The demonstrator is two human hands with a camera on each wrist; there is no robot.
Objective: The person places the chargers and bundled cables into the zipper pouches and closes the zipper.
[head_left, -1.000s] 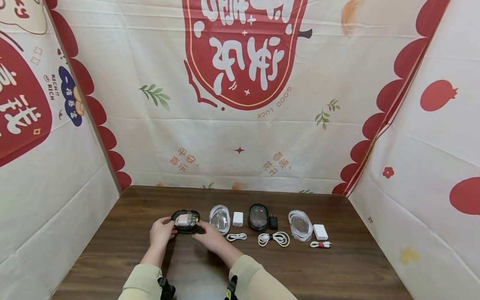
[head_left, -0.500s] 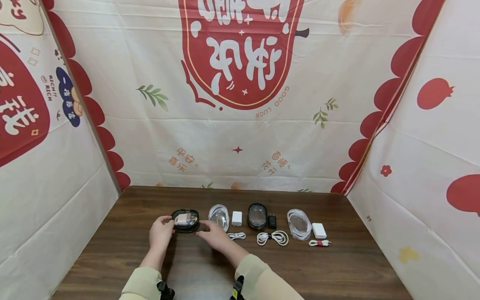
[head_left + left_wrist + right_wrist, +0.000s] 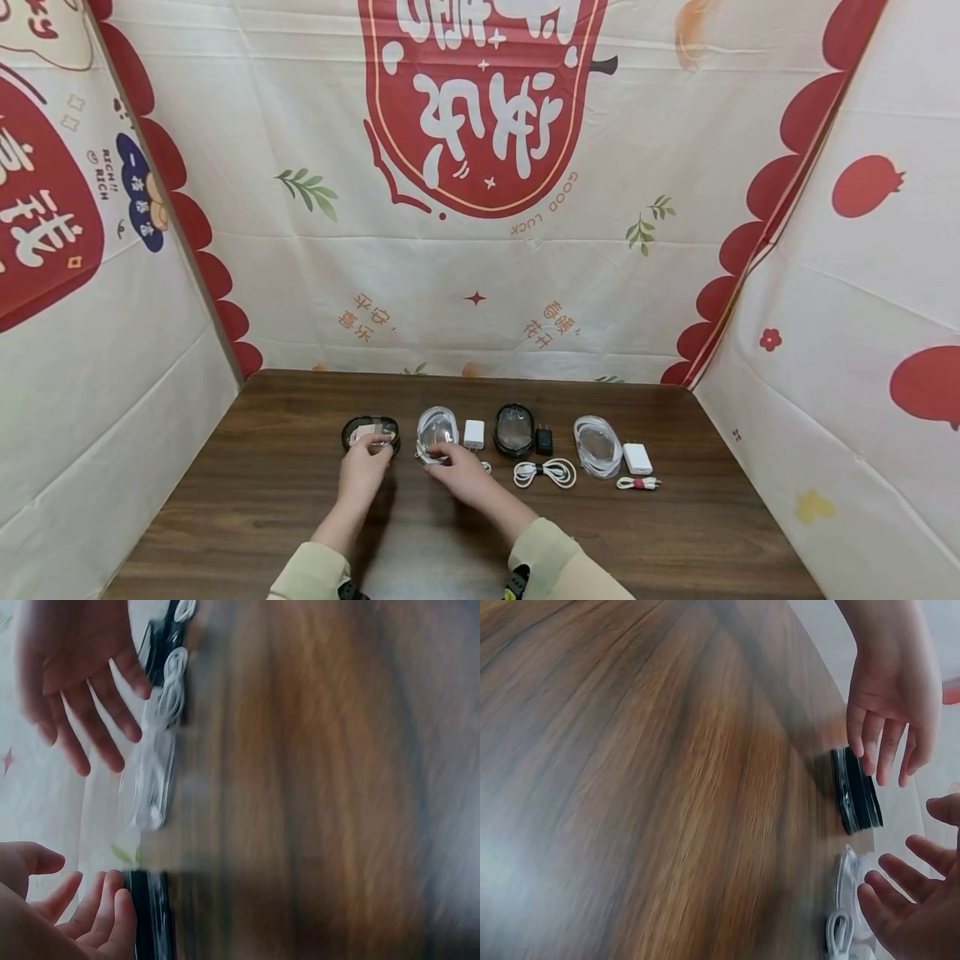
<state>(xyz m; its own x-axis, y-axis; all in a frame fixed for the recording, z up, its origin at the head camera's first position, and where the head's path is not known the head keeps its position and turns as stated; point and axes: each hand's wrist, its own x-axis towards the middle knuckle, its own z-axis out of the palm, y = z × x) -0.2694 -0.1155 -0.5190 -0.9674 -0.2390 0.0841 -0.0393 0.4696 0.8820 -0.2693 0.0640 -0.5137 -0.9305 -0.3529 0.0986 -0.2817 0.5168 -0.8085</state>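
Note:
An oval black-rimmed clear case (image 3: pixel 347 435) lies at the left of the row, a pale adapter inside it. My left hand (image 3: pixel 365 468) is over its front, fingers loosely bent; in the left wrist view the fingertips are right at the black case (image 3: pixel 154 915). My right hand (image 3: pixel 459 473) hovers at the front of a white-rimmed oval case (image 3: pixel 437 423), and nothing is in its grasp. Spread, relaxed fingers show on the right hand (image 3: pixel 82 682) in the left wrist view. A coiled white cable (image 3: pixel 487 467) is mostly hidden behind the right hand.
Rightward along the brown table (image 3: pixel 300 517) lie a white adapter (image 3: pixel 474 432), another black-rimmed case (image 3: pixel 514 429), a black adapter (image 3: pixel 544 440), a white cable coil (image 3: pixel 558 473), another white-rimmed case (image 3: pixel 597 448), a white adapter (image 3: pixel 637 458) and a red-banded cable (image 3: pixel 639 483). Printed cloth walls surround it.
My right hand has left the black case and moved right to the white-rimmed case. The left hand has shifted from the black case's left side to its front.

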